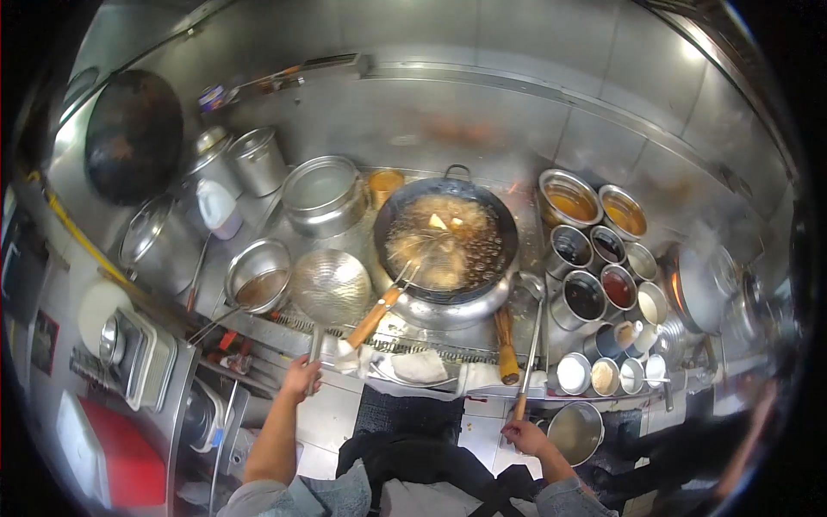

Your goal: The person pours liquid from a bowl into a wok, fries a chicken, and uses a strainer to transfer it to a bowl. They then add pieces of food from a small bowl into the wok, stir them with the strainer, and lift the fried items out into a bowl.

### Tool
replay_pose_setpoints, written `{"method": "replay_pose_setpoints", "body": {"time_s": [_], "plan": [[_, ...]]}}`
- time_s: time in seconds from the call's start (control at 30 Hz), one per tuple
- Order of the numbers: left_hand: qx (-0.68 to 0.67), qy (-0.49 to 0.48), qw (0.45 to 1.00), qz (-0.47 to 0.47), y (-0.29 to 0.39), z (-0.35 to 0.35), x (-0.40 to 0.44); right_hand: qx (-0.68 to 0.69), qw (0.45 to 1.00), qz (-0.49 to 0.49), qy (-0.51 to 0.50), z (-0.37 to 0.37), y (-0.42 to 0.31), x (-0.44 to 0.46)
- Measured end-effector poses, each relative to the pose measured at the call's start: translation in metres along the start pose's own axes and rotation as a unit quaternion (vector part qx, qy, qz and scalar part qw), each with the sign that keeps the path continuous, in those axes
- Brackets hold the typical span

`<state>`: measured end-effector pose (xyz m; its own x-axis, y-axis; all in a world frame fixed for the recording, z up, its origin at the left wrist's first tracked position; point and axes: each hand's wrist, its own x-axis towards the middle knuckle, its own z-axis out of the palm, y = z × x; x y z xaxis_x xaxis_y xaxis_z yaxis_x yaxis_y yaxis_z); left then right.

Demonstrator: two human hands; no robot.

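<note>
My left hand is closed around the handle of a perforated strainer, whose round bowl lies on the stove top left of the wok. Below the wok's right side, my right hand grips the wooden end of a long metal ladle; its head rests near the wok's rim. In the black wok, food bubbles in dark oil. A wire skimmer sits in that oil, its wooden handle leaning over the front rim, touched by neither hand.
Metal pots of sauces and seasoning tins stand at the right. A large pot, a small pan and a plastic bottle are at the left. A brush and folded cloth lie in front. Another person's arm shows at far right.
</note>
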<state>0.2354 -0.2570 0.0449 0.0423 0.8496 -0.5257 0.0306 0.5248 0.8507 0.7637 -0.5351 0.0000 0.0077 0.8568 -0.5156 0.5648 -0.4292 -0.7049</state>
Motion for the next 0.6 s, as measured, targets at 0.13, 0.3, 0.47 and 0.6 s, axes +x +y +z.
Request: {"method": "replay_pose_setpoints", "body": {"time_s": [0.13,0.3,0.47,0.6], "plan": [[0.073,0.008,0.996,0.049,-0.044,-0.008,0.078,-0.027,0.999,-0.014,-0.015,-0.001,-0.063,0.018],[0.388,0.226,0.766,0.46,0.119,-0.059,-0.002,-0.1,0.993,-0.024,-0.062,0.036,-0.157,0.035],[0.495,0.288,0.776,0.262,0.177,-0.206,0.03,-0.166,0.964,-0.129,-0.16,0.122,-0.269,0.066],[0.629,0.104,0.769,0.058,0.083,-0.263,0.109,-0.17,0.914,-0.316,-0.188,0.193,-0.344,0.098]]}}
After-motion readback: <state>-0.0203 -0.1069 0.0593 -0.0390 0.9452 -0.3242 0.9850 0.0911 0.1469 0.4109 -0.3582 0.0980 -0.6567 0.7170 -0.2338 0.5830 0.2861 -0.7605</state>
